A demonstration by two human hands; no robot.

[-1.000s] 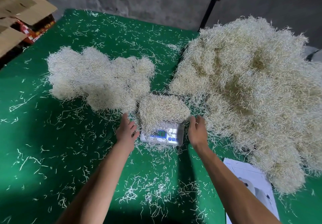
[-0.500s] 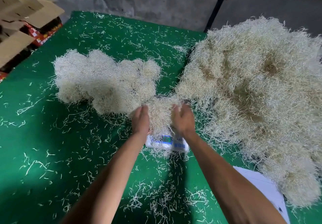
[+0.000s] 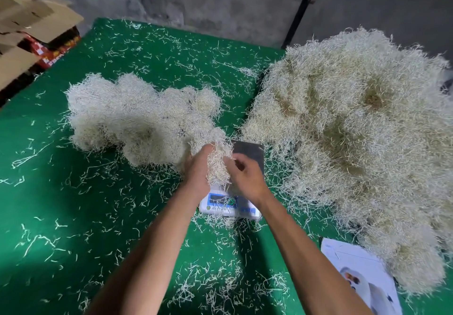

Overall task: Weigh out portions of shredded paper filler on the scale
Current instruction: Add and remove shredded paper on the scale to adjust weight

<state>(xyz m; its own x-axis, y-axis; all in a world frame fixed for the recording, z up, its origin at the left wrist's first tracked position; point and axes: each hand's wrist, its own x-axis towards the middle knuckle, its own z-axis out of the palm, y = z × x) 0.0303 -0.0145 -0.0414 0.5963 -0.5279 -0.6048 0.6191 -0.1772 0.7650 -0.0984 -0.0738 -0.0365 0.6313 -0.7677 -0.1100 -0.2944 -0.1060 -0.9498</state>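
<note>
Left hand (image 3: pixel 196 174) and right hand (image 3: pixel 247 179), open beside the scale (image 3: pixel 230 206) a second ago, now grip the weighed portion (image 3: pixel 217 165) lifted off its platform (image 3: pixel 248 151), centre frame — weighing likely done, headed for the left pile (image 3: pixel 137 121).

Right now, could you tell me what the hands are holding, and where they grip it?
Both hands hold one clump of shredded paper above the scale: left hand on its left side, right hand on its right.

Pale shredded-paper portion (image 3: pixel 217 165) raised just above white scale (image 3: pixel 229 206), dark platform bare. Small filler heap (image 3: pixel 137 121) lying left, big heap (image 3: pixel 355 143) right.
</note>
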